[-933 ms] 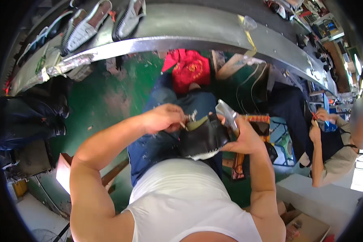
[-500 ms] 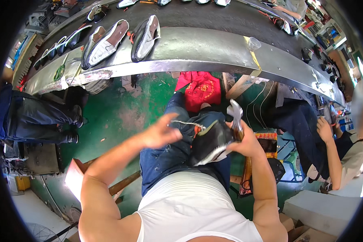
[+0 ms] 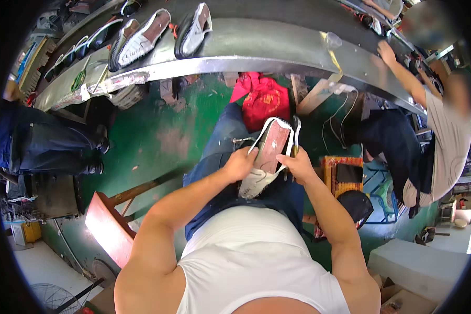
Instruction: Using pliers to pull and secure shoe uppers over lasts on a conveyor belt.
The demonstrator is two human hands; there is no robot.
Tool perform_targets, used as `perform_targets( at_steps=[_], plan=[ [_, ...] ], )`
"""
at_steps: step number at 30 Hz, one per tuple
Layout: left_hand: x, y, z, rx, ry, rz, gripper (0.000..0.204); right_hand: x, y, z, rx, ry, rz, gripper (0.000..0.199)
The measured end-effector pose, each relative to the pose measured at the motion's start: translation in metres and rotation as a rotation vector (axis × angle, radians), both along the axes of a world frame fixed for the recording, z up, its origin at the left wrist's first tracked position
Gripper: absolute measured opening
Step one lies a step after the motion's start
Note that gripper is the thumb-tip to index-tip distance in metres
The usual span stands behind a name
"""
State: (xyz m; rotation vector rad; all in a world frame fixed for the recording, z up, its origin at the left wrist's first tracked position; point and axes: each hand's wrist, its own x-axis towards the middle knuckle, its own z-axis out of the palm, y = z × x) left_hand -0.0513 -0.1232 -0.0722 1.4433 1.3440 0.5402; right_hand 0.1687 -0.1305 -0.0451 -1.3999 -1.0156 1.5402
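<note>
White tank top (image 3: 246,240) on the person I'm watching, closest; blue jeans (image 3: 217,141) past it. Shoe (image 3: 269,157) up over the lap, b/w both hands, toe twd belly, opening facing up; pale upper, reddish-brown inside. L hand (image 3: 240,165): fingers clasping shoe's L side, thumb nr rim. R hand (image 3: 300,166): grasping shoe's R side, thumb on rim, other fingers partly hidden. Slim metal tool (image 3: 296,131) upright b/w shoe & R hand; can't tell if R fingers grip it too. Silvery strand (image 3: 242,140) nr L hand, too small to make out.

Around: reddish wooden piece (image 3: 110,225) on L, black rounded item (image 3: 357,206) & blue-framed stool (image 3: 390,209) on R, green floor (image 3: 141,152) below. Red cloth item (image 3: 267,102) just past knees. Co-worker's dark-trousered legs (image 3: 52,141) far L; another co-worker (image 3: 447,152) on R, beige top, arm out over bench.

Farthest: metal-edged bench (image 3: 256,47) w/ white-and-dark shoes (image 3: 141,47) at its L, clear cup (image 3: 332,40) & yellow strip (image 3: 336,63) R of middle.
</note>
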Motion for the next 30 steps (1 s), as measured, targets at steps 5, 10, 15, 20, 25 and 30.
perform_targets(
  at_steps=[5,10,15,20,25,30],
  plan=[
    [-0.009,0.008,0.0,-0.302,-0.153,-0.133,0.032,0.021,-0.024,-0.008,-0.199,-0.217,0.073,0.024],
    [-0.012,-0.011,-0.001,-0.372,-0.502,-0.22,0.086,0.044,-0.053,0.033,-0.154,-0.564,0.164,0.03],
    [-0.003,-0.031,0.006,-0.361,-0.446,-0.193,0.103,0.051,-0.076,0.045,0.328,-0.847,0.634,0.036],
    [0.003,-0.045,0.002,-0.406,-0.495,-0.125,0.082,0.031,-0.06,0.051,0.471,-0.963,0.655,0.029],
    [0.022,-0.039,0.015,-0.547,-0.672,0.206,0.067,0.025,-0.033,0.078,0.289,-1.203,1.035,0.021],
    [0.033,-0.028,-0.045,-0.193,-0.211,0.371,0.061,0.015,-0.067,0.025,0.336,-1.064,0.758,0.022]
  ],
)
